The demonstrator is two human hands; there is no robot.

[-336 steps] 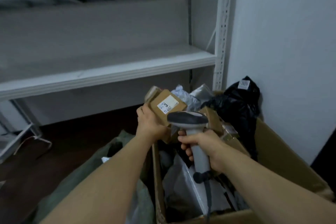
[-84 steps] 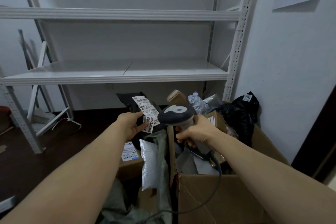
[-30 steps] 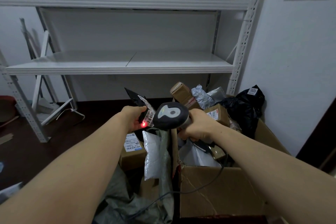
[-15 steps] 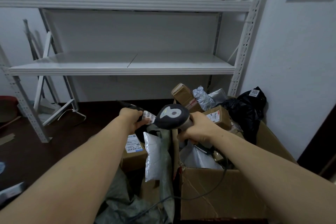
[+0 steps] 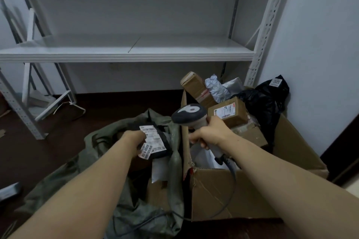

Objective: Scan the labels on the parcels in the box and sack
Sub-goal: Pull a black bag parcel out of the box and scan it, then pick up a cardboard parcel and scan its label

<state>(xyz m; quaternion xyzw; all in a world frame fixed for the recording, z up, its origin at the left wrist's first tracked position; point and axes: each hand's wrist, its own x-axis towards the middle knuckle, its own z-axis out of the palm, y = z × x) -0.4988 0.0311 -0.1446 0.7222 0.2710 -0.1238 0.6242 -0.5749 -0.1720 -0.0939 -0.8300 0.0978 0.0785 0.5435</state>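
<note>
The left forearm (image 5: pixel 93 184) and right forearm (image 5: pixel 281 176) are bare from the lower frame edge upward; the left hand (image 5: pixel 136 138) and right hand (image 5: pixel 210 132) are bare as well.

Head camera: riding on the person's head, facing forward and down.
Nearness: hanging close above the box (image 5: pixel 223 196) and sack (image 5: pixel 97 141).

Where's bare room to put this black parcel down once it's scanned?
Free: the white shelf, bare between the rack uprights, and the dark floor between the green sack and the rack's foot. Crowded: the cardboard box, heaped at its far end with brown parcels, silver bags and a black bag; the sack's mouth holds parcels too.
</note>
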